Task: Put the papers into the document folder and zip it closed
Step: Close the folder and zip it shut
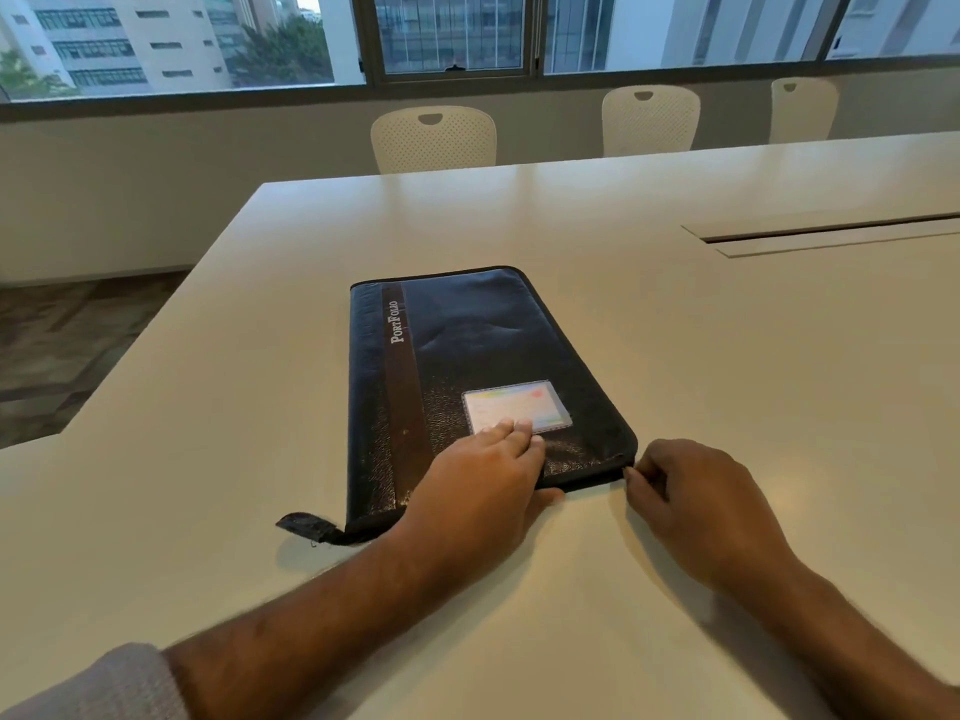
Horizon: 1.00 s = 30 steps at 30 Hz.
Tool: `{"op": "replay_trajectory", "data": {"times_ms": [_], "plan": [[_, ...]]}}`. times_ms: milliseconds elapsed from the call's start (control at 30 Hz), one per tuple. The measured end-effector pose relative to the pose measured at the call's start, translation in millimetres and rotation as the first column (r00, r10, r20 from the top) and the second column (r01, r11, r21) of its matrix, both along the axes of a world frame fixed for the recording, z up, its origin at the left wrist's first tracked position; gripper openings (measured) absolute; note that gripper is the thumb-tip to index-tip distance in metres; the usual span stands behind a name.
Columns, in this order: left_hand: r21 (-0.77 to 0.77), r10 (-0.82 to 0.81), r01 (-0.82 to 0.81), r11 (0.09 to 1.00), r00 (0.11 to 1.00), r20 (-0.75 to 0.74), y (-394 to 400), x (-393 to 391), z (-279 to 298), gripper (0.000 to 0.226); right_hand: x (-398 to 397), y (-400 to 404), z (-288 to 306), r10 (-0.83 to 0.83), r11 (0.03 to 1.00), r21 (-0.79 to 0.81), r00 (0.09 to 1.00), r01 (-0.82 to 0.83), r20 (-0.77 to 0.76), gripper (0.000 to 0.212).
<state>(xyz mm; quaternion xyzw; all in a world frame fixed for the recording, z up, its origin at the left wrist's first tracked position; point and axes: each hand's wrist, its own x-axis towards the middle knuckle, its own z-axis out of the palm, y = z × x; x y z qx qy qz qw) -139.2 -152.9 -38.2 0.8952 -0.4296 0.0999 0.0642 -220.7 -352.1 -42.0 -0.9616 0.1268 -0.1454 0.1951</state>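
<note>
I see left hand (480, 478) flat on folder (467, 376), right hand (696, 504) pinching at its near-right corner, long edge running away.

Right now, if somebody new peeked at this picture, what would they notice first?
First, the big dark folder lying flat in the middle of the pale table, with PORTFOLIO printed on its brown stripe. Next, the two hands at its near edge: the left hand presses flat on the cover, while the right hand pinches at the near right corner. Behind stand white chairs under wide windows.
</note>
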Motion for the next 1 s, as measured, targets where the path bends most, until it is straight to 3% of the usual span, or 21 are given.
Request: {"op": "replay_trajectory", "data": {"times_ms": [467, 567, 667, 800, 1000], "plan": [[-0.001, -0.062, 0.064, 0.998, 0.959, 0.277, 0.9, -1.6, -10.1, 0.031, 26.0, -22.9, 10.9, 0.003, 0.998, -0.058, 1.0, -0.004, -0.031, 0.015], [-0.009, -0.063, 0.068, 0.998, 0.956, 0.288, -1.2, -0.9, -12.9, 0.042, 24.9, -21.8, 11.3, 0.002, 0.999, -0.05, 1.0, -0.004, -0.03, 0.015], [0.013, -0.062, 0.061, 0.998, 0.954, 0.292, 0.2, -0.4, -14.9, 0.027, 18.2, -20.2, 8.3, -0.001, 0.998, -0.055, 1.0, 0.0, -0.01, 0.017], [0.048, -0.062, 0.051, 0.998, 0.959, 0.276, 2.7, -1.2, -15.6, 0.036, 22.7, -22.0, 6.7, -0.009, 0.998, -0.067, 1.0, 0.008, -0.011, 0.018], [0.02, -0.082, 0.08, 0.997, 0.946, 0.313, 2.1, -1.0, -16.7, 0.029, 36.9, -27.3, 6.7, 0.001, 1.0, -0.022, 1.0, -0.001, -0.009, 0.017]]}}
